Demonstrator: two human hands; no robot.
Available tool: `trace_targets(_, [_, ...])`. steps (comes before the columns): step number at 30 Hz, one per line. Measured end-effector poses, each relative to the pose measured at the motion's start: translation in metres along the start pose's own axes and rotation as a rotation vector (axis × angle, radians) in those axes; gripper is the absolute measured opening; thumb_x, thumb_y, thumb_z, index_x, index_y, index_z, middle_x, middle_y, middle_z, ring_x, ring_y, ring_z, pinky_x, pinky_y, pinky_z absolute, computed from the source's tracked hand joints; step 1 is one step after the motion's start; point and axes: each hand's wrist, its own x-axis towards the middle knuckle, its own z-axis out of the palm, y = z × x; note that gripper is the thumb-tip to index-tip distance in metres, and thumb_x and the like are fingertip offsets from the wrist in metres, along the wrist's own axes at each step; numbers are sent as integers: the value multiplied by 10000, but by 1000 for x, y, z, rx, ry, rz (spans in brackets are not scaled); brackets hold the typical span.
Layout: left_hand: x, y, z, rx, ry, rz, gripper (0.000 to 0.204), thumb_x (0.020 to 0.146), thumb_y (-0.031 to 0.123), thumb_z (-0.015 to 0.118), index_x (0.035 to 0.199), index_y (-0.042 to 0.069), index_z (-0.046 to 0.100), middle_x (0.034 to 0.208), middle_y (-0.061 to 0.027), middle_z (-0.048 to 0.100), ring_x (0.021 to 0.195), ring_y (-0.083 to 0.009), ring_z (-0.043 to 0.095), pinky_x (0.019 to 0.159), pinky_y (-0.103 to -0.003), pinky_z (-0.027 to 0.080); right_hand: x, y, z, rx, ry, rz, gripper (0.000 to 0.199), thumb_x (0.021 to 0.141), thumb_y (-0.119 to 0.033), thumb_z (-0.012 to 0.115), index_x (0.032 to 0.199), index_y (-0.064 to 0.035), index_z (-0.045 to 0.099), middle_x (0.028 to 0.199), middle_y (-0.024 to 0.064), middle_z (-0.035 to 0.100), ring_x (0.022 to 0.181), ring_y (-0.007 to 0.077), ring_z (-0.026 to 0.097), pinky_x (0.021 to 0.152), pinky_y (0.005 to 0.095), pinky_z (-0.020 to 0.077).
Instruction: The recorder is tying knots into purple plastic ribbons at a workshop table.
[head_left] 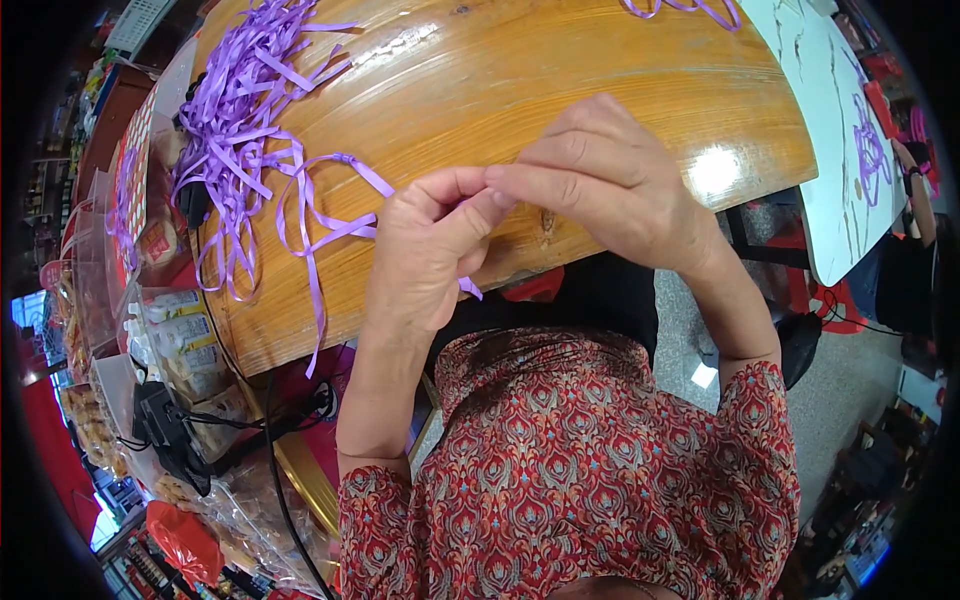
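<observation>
Here, on the glossy brown wooden table (660, 65), we see a tangled purple flat-ribbon heap (235, 110) far left; crossing itself, it could snag if tugged. The left hand (420, 250) curls closed, seemingly round a narrow purple ribbon strand (347, 229); the right hand (610, 185) pinches tight, contents hidden.

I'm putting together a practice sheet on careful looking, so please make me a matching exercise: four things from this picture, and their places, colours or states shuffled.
Column one
1. Ribbon pile
2. Right hand
3. Marbled tabletop
4. Shirt

Column two
A. Fingertips meeting those of the left hand
B. Red, with an ornate pattern
C. Purple, on the left side of the wooden table
D. White, with dark veins

Pairs: 1-C; 2-A; 3-D; 4-B
</observation>
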Motion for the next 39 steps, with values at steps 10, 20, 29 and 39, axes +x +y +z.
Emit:
trace_targets(10, [3,-10,9,23,123,58,72,823,37,654,888,22,629,630,88,474,491,17,337,417,-167,229,-11,-1,4,90,89,304,251,673,-43,744,914,-26,677,825,83,627,748,211,603,629,298,465])
trace_targets(20, [1,-22,17,259,217,332,59,805,1,655,842,26,616,632,121,402,557,27,308,480,-141,235,-13,-24,21,257,198,554,120,735,23,671,851,-3,658,789,88,631,716,167,605,617,249,464])
trace_targets(29, [-3,-24,16,146,211,337,59,819,0,653,863,30,626,628,121,385,551,25,299,475,-144,222,-11,-25,29,768,153,1035,59,830,-39,629,862,4,604,787,6,600,681,52,532,586,201,433])
trace_targets(39, [-2,-27,11,-256,-5,333,114,825,-18,643,936,0,621,823,-2,611,567,2,446,461,-146,319,-12,-27,34,1177,315,1065,90,877,-88,601,899,-1,600,859,-2,595,767,45,522,698,195,435])
